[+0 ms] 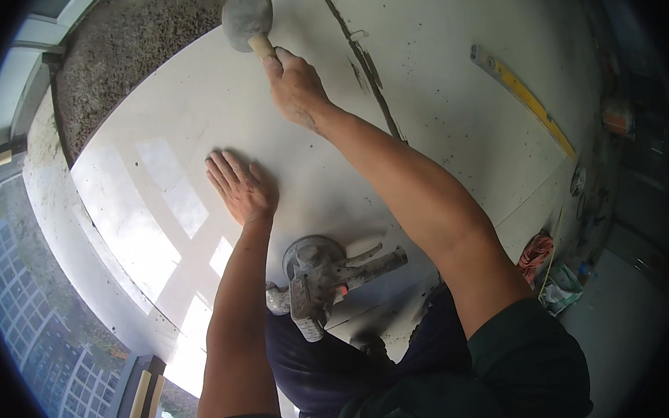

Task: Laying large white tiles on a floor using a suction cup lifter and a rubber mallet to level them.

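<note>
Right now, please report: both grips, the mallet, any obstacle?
Right grip closed on mallet. Left grip open, palm down on slab. Possible obstacle: grey tool on same slab; yellow level off right.

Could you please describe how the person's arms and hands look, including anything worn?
Short, dark green sleeves end above the elbows, leaving the forearms bare. The left hand and right hand are ungloved, with no watch or bracelet visible. Faint dark marks show near the right wrist.

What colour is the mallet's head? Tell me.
Grey: the mallet's head, on the pale handle in the right hand, shows best in the head view.
</note>
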The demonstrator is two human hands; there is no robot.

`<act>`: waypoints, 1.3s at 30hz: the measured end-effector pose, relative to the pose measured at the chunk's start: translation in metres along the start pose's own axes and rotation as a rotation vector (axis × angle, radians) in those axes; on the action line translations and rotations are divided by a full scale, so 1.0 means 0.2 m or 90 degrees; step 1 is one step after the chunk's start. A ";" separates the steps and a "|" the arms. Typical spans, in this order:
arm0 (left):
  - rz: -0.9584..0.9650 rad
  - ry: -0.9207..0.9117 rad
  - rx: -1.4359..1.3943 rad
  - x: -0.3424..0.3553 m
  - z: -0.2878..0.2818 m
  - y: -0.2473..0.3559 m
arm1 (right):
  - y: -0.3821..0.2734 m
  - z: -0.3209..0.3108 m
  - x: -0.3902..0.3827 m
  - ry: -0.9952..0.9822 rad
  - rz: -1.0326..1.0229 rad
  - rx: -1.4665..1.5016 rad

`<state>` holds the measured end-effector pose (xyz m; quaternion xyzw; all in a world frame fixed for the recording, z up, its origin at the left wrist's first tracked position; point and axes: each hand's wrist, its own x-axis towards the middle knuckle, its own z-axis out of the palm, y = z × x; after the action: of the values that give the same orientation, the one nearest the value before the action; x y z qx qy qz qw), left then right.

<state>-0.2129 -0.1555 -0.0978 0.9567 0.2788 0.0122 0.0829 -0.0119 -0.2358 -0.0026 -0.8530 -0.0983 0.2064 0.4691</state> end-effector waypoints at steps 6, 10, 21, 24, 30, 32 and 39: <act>-0.001 -0.018 -0.016 -0.01 -0.02 0.04 | 0.11 0.00 -0.08 0.023 -0.026 -0.058; -0.008 -0.014 -0.005 -0.01 -0.02 -0.02 | 0.00 -0.01 -0.16 -0.022 -0.042 -0.010; 0.025 0.016 -0.018 -0.01 0.00 0.00 | 0.32 -0.28 -0.49 -0.015 -0.020 -0.034; 0.020 0.013 -0.004 -0.03 0.00 -0.03 | 0.33 -0.33 -0.63 -0.118 0.074 -0.022; 0.024 0.023 0.002 -0.01 0.03 0.00 | 0.51 -0.48 -0.85 -0.219 -0.011 -0.117; 0.033 0.040 -0.006 -0.02 0.02 -0.04 | 0.43 -0.51 -0.93 -0.217 -0.048 -0.052; 0.020 0.032 0.024 -0.02 0.00 -0.05 | 0.48 -0.56 -0.99 -0.275 0.005 -0.050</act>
<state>-0.2212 -0.1486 -0.0998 0.9618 0.2657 0.0326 0.0577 -0.1425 -0.4455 0.0213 -0.8069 -0.2013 0.3819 0.4031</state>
